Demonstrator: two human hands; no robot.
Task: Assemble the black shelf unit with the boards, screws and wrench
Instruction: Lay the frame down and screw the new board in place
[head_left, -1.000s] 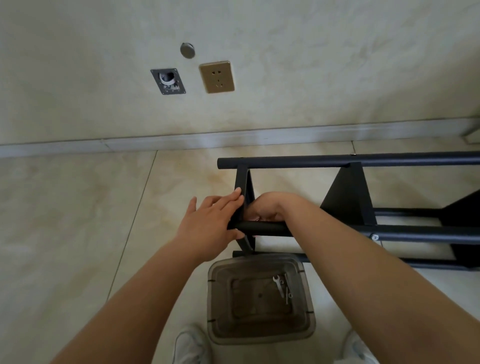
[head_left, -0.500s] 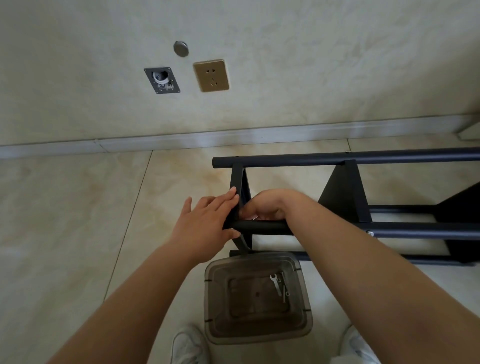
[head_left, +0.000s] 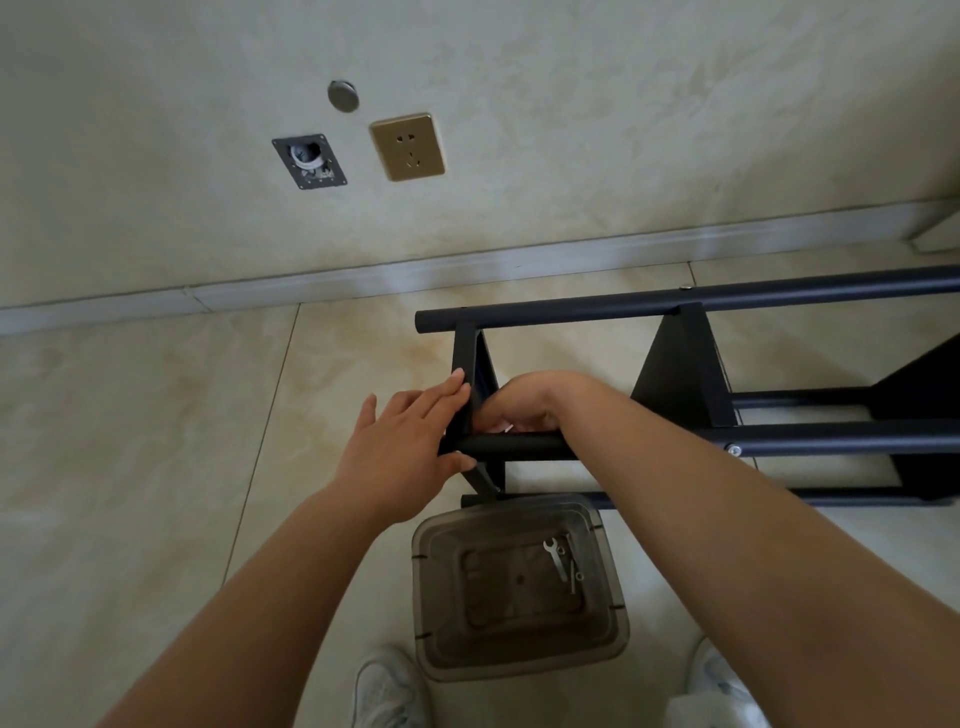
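Shelf unit (head_left: 727, 441), black, lies on its side on floor (head_left: 130, 441) nr wall. L hand (head_left: 405, 441): fingers straight, pressed flat vs end board (head_left: 464, 374), thumb under front tube. R hand (head_left: 524, 400) curled behind same board; grip contents can't be determined. Wrench (head_left: 555, 557) + screws in smoky plastic bin (head_left: 519, 649), just in front of the frame.

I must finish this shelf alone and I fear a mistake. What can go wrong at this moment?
1. The left hand only presses flat on the end board; it might shift on the near tube while the right hand works behind it.
2. The right hand's fingers are hidden, so a small part could drop unseen.
3. The wrench lies in the bin, so a joint may stay loose.
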